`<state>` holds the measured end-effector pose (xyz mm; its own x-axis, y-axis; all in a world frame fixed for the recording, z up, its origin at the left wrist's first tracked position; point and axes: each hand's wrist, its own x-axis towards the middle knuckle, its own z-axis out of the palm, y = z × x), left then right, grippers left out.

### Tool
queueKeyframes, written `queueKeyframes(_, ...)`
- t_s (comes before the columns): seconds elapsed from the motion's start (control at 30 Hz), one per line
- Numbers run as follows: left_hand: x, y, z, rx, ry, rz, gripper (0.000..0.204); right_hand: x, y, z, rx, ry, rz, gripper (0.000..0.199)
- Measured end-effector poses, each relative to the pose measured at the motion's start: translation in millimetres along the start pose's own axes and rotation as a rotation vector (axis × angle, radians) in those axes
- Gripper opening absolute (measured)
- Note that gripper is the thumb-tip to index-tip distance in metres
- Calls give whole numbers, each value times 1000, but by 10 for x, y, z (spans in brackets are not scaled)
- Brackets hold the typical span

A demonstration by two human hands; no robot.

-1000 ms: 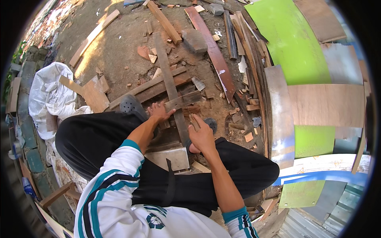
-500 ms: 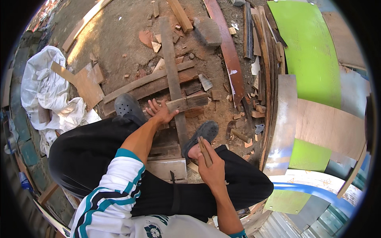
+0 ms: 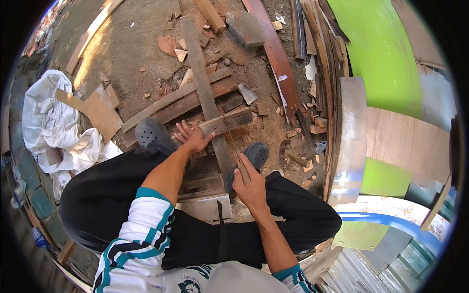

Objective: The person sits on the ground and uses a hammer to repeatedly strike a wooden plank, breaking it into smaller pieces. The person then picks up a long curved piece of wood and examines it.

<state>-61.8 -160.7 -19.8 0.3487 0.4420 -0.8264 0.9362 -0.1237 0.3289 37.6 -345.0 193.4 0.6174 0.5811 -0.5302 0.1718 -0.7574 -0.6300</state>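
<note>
A short wooden piece (image 3: 239, 117) lies across a long grey plank (image 3: 198, 61). My left hand (image 3: 193, 139) rests palm down on the short piece with its fingers spread. Wrapped round the wooden handle of a saw (image 3: 243, 169) is my right hand (image 3: 251, 189). The saw's thin blade, seen nearly edge-on, reaches up to the short piece, to the right of my left hand. How deep its edge sits in the wood cannot be made out. My feet, in dark clogs, are on either side: the left clog (image 3: 151, 133) and the right clog (image 3: 256, 154).
More boards (image 3: 181, 97) lie just beyond the short piece. A white sack (image 3: 49, 122) and a plywood scrap (image 3: 103, 117) are at the left. A grey stone (image 3: 245, 29) and reddish plank (image 3: 278, 61) lie ahead. Stacked strips (image 3: 326, 63) and green sheets (image 3: 376, 53) line the right.
My right hand has moved slightly left and forward, bringing the saw's blade to the short wooden piece. My left hand remains on the wood. The whole view has shifted a little.
</note>
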Motion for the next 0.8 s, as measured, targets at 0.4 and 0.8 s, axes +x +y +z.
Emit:
queueKeyframes(0.4, 56, -50, 97, 19, 58, 40, 108, 16, -69, -49, 46, -19, 9, 46)
queueKeyframes(0.8, 144, -92, 191, 30, 94, 37, 107, 70, 112, 77, 53, 110, -152, 45)
